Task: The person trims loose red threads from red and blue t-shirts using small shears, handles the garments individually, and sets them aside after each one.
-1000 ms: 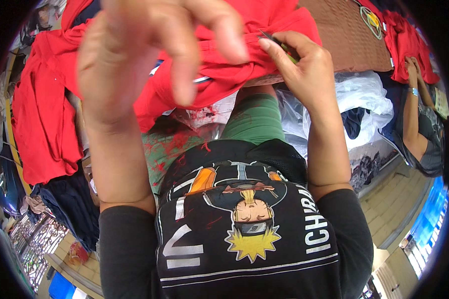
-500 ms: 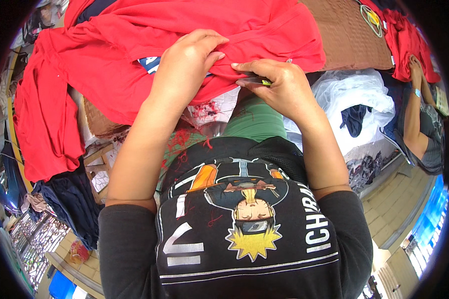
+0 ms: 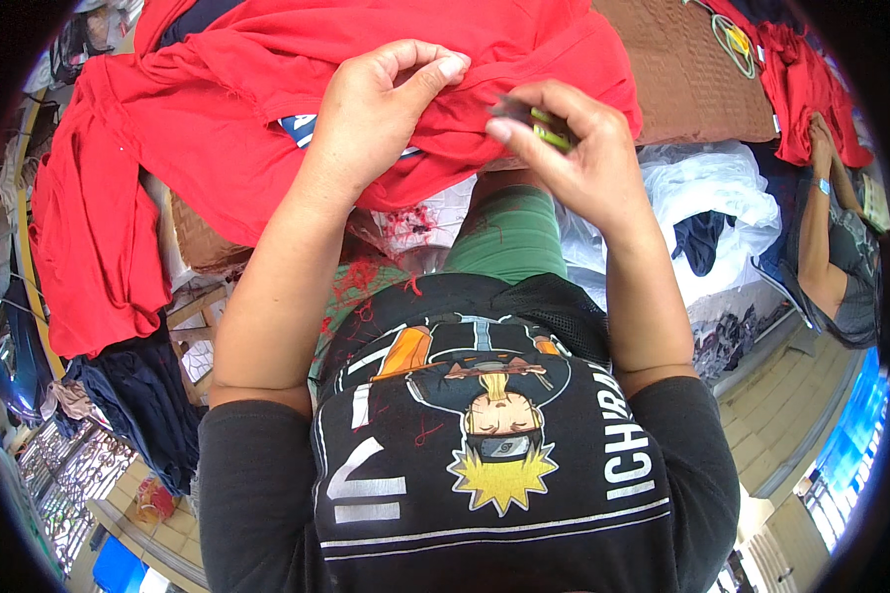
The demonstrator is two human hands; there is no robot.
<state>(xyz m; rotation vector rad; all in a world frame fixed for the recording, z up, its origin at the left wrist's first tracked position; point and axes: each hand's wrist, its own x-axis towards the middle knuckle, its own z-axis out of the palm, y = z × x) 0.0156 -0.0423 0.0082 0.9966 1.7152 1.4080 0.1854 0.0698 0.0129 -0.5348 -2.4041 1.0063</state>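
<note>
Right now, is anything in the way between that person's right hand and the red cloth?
Nothing visible, apart from what it holds: the right hand has a small dark-and-green tool, blurred, close over the red cloth. The left hand is off to the left, not between them.

Both bare forearms [image 3: 277, 282] reached forward, converging slightly. The bare left hand [image 3: 374, 117] turned inward at the wrist [image 3: 341, 180], thumb [image 3: 439, 77] and forefinger [image 3: 415, 51] meeting at their tips; the bare right hand [image 3: 591, 158] curled nearby, fingertips [image 3: 501, 129] blurred.

red cloth [image 3: 252, 89]: rumpled, o/ brn pad [image 3: 707, 94] | blk-grn snips [image 3: 550, 132]: blurred, in R hand [image 3: 593, 148]
</note>
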